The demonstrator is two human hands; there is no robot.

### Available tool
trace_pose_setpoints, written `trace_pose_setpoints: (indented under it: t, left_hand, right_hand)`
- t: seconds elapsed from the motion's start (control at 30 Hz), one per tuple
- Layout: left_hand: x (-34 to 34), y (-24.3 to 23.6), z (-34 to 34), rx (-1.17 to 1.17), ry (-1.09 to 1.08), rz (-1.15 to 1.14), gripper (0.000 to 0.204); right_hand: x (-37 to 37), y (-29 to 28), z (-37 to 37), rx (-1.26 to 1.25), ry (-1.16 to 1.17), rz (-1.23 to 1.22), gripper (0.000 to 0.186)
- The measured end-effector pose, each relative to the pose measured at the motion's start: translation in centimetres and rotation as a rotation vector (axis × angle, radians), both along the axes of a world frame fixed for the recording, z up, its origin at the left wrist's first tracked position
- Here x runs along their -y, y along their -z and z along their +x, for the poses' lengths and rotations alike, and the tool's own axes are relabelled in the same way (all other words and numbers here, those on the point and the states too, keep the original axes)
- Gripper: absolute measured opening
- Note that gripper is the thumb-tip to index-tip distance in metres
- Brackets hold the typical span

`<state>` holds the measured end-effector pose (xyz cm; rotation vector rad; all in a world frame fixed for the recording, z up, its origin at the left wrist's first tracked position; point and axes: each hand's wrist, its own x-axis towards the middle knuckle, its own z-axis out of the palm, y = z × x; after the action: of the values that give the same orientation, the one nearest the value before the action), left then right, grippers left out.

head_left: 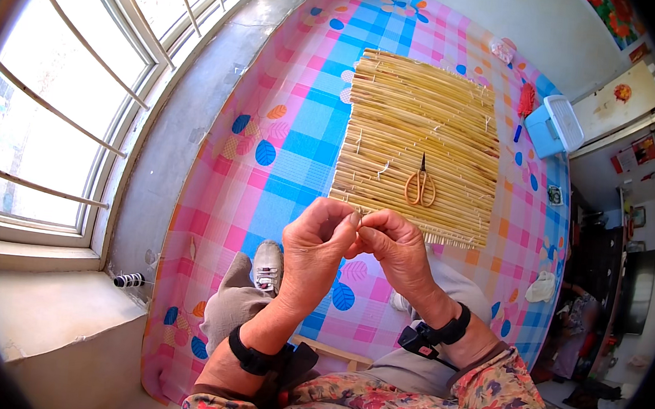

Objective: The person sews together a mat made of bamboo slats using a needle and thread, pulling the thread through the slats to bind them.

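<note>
My left hand [316, 246] and my right hand [393, 248] meet at the fingertips over the near edge of a yellow reed mat [423, 116], pinching something small, perhaps thread, too fine to make out. Short pale ties dot the mat's reeds. Scissors [421, 185] with tan looped handles lie closed on it, just beyond my fingers, blades pointing away from me.
The mat lies on a checked floor sheet [293, 148]. A barred window and ledge [66, 303] with a spool [129, 280] line the left. At right are a blue lidded box [552, 130], red item [526, 99], white cloth [541, 287] and a person [575, 332] beside dark furniture.
</note>
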<state>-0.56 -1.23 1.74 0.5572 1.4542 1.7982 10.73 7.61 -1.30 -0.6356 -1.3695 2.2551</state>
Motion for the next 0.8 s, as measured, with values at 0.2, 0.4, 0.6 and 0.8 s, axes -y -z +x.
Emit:
trace_pose_setpoints:
  t: [0.2, 0.4, 0.6, 0.8]
  left_hand:
    - [0.03, -0.08, -0.02, 0.016, 0.005, 0.011, 0.003]
    - [0.06, -0.03, -0.06, 0.019, 0.005, 0.001, 0.003]
    - [0.08, 0.11, -0.20, -0.003, -0.007, -0.023, 0.003]
    - [0.01, 0.01, -0.10, -0.010, -0.005, -0.011, 0.004]
  right_hand:
    - [-0.08, 0.17, 0.09, 0.002, -0.016, 0.012, 0.017]
    - [-0.03, 0.03, 0.20, 0.014, -0.020, 0.013, 0.016]
    - [-0.04, -0.34, 0.12, -0.012, -0.027, -0.015, 0.016]
    - [-0.12, -0.26, 0.12, -0.031, -0.023, -0.004, 0.015]
